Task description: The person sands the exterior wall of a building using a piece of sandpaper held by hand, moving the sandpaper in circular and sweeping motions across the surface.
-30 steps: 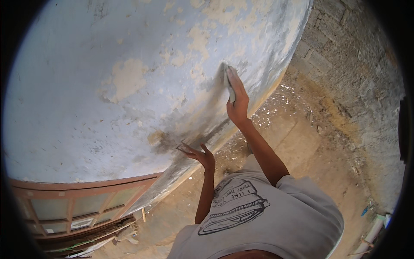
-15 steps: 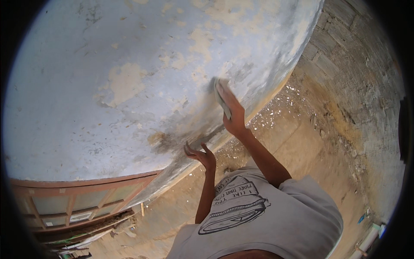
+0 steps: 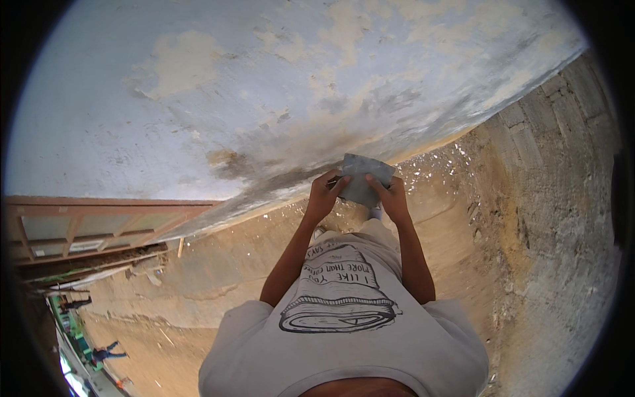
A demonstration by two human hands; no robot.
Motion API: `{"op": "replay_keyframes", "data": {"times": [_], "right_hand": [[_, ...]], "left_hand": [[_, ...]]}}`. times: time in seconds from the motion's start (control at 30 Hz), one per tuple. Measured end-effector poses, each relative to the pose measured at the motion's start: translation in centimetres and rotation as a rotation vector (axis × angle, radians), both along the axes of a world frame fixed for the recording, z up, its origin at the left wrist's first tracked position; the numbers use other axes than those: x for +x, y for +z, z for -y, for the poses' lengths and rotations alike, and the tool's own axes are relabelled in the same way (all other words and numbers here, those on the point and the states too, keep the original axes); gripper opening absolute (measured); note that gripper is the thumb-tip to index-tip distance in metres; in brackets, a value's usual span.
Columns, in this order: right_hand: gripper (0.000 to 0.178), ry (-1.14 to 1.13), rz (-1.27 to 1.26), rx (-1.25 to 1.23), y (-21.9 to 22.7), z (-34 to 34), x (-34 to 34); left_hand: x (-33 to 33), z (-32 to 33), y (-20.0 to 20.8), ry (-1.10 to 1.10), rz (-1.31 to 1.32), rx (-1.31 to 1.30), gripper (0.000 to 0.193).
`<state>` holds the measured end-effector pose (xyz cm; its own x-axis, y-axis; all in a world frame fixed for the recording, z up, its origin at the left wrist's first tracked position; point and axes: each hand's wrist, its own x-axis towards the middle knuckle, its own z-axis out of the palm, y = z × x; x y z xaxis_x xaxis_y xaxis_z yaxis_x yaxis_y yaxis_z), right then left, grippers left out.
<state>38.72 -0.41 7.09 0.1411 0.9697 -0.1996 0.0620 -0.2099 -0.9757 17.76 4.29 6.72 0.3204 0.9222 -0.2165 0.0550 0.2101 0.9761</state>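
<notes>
A grey sheet of sandpaper (image 3: 362, 190) is held up in front of my body, its flat face toward me. My left hand (image 3: 323, 197) pinches its left edge, with the thumb and fingertips at the border. On the opposite edge my right hand (image 3: 395, 198) grips it, the thumb lying across the face and the other fingers hidden behind. Beyond the sheet rises a pale blue wall (image 3: 258, 86) with peeled cream patches and dark stains; both hands are apart from it.
A brown-framed window (image 3: 106, 228) is set in the wall at left. White paint flakes (image 3: 440, 162) litter the dirt ground (image 3: 225, 291) along the wall's foot. A rough block wall (image 3: 542, 218) stands at right. Two people (image 3: 106, 352) are far off at lower left.
My right hand has come down off the wall with the sandpaper. My left hand, open near the wall before, now holds the sheet too. The view has turned, and the sheet is spread flat.
</notes>
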Motion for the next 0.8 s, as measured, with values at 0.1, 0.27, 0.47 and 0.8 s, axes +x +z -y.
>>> {"op": "replay_keyframes", "data": {"times": [0.1, 0.27, 0.47, 0.8], "right_hand": [[0.034, -0.024, -0.182, -0.018, -0.3, 0.6, 2.2], [0.032, -0.057, -0.409, -0.083, -3.5, 1.7, 5.8], [0.030, -0.303, -0.698, -0.115, -3.0, 2.7, 6.7], [0.031, 0.017, -0.267, -0.197, -2.9, 4.3, 11.8]], "left_hand": [[1.7, -0.2, 0.1, 0.024, 0.073, -0.146, 0.023], [4.5, -0.3, -3.3, -0.006, 0.446, -0.357, 0.029], [13.3, 3.0, -1.2, 0.153, 0.826, -0.415, 0.050], [15.6, 7.2, -3.4, 0.390, 0.216, -0.179, 0.041]]}}
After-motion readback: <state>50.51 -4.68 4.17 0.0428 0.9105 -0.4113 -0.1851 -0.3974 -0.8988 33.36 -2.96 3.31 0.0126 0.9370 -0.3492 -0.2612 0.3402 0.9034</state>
